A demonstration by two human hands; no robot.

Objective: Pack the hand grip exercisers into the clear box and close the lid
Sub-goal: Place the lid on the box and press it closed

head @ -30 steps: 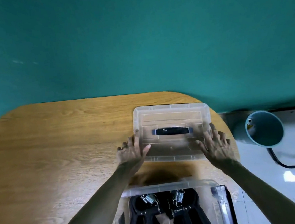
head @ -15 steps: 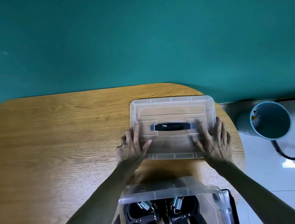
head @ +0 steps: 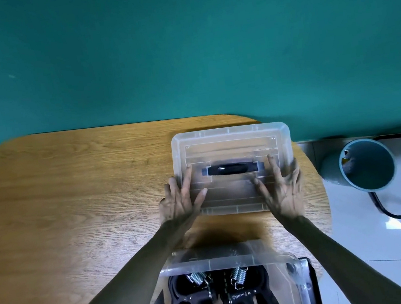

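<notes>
Head view: left hand (head: 180, 204) and right hand (head: 284, 192) hold lid (head: 230, 145) by its side edges, grip wide, to carry it level onto clear box (head: 209, 264) of packed exercisers (head: 220, 298).

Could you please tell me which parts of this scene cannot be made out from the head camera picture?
- Clear box: its near end is cut off by the bottom edge.
- Hand grip exercisers: handles cut off by the bottom edge, so their count is uncertain.
- Left hand and right hand on the lid: the outer fingers pass over the lid's side edges, so whether they curl under it is hidden.
- Bin: contents too dark to identify.
</notes>
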